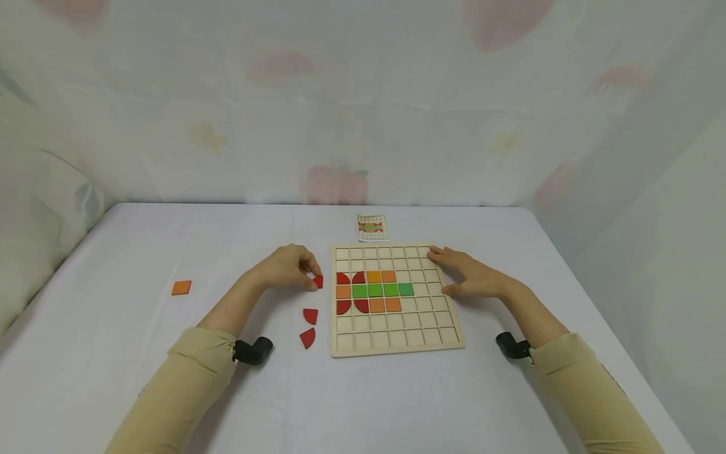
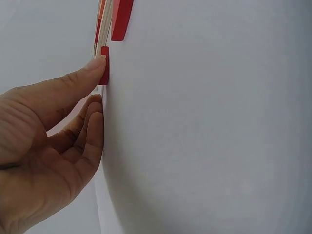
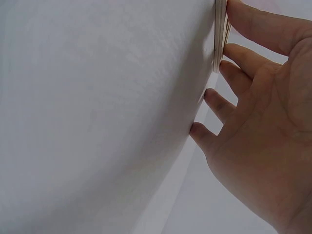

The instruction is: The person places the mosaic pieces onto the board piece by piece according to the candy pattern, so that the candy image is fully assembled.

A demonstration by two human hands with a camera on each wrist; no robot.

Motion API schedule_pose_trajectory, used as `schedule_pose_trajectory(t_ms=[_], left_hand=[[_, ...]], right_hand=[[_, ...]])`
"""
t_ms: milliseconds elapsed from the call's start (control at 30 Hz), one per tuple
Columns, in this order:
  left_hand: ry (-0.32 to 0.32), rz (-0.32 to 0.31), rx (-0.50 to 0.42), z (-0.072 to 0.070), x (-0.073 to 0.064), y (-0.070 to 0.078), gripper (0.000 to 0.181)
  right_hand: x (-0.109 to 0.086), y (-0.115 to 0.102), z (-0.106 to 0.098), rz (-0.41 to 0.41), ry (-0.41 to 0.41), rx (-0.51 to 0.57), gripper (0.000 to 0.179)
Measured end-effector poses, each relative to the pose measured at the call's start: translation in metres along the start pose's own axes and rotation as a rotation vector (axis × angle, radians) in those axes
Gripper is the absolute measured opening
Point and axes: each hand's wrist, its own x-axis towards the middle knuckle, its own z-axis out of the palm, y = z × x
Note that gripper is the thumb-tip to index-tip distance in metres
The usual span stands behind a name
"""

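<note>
Left of the wooden grid board (image 1: 397,351), my left hand (image 1: 288,267) has thumb and fingertips at a small red piece (image 1: 319,282) on the table. In the left wrist view the thumb lies against this red piece (image 2: 104,73); part of the grip is hidden. My right hand (image 1: 469,275) rests along the board's right edge with its fingers spread. The right wrist view shows the thumb and fingertips at the board's edge (image 3: 220,36). On the board sit red quarter-circles (image 1: 343,307), orange squares (image 1: 377,306), a yellow-orange square (image 1: 374,277) and several green squares (image 1: 375,290).
Two loose red quarter-circles, one upper (image 1: 311,315) and one lower (image 1: 307,338), lie left of the board. Farther left is an orange square tile (image 1: 181,287). A small printed pattern card (image 1: 372,234) lies behind the board on the white-covered table (image 1: 363,403).
</note>
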Motion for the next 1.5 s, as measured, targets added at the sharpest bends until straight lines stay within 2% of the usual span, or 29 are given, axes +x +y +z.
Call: schedule_pose_trajectory(t_ms=[400, 633, 900, 1067, 1200, 1500], left_hand=[[-0.011, 0.053, -0.083, 0.002, 0.001, 0.000, 0.018], [-0.002, 0.058, -0.118, 0.004, 0.002, -0.001, 0.016], [-0.001, 0.073, -0.105, 0.002, 0.001, 0.000, 0.010], [0.046, 0.127, -0.091, 0.000, 0.002, 0.002, 0.009], [0.090, 0.146, -0.078, -0.001, 0.004, 0.010, 0.011], [0.085, 0.132, -0.032, 0.006, 0.018, 0.045, 0.014]], right_hand=[[0.001, 0.002, 0.000, -0.009, -0.002, -0.007, 0.082], [0.001, 0.004, 0.000, -0.010, -0.003, -0.004, 0.082], [0.001, 0.006, 0.001, -0.004, 0.002, -0.003, 0.082], [0.002, 0.006, 0.002, -0.007, 0.005, -0.014, 0.082], [0.002, 0.006, 0.002, -0.011, 0.006, -0.020, 0.081], [0.002, 0.004, 0.000, -0.001, 0.002, -0.015, 0.082]])
